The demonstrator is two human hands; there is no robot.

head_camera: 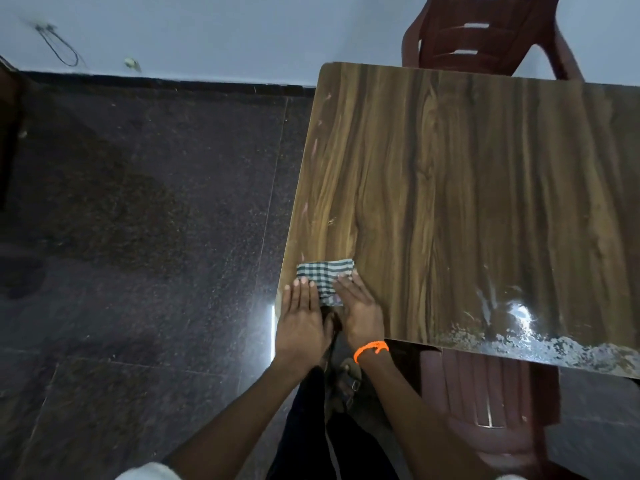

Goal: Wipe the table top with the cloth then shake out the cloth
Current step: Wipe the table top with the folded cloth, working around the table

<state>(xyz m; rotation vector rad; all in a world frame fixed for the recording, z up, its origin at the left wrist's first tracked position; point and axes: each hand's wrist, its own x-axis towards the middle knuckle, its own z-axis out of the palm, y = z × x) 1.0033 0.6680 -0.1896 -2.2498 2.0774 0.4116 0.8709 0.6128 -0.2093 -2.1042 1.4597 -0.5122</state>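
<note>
A folded green-and-white checked cloth (pixel 325 274) lies flat on the near left corner of the wooden table top (pixel 467 202). Both hands rest palm down on its near part. My left hand (pixel 301 317) covers the cloth's left side at the table's edge, fingers straight and together. My right hand (pixel 360 311), with an orange band at the wrist, presses the cloth's right side. Neither hand is curled around the cloth. The far half of the cloth shows beyond the fingertips.
A dark red plastic chair (pixel 485 32) stands at the table's far side, and another (pixel 491 407) is tucked under the near edge at right. White smears (pixel 526 327) mark the near right of the table. Dark stone floor (pixel 138 237) lies to the left.
</note>
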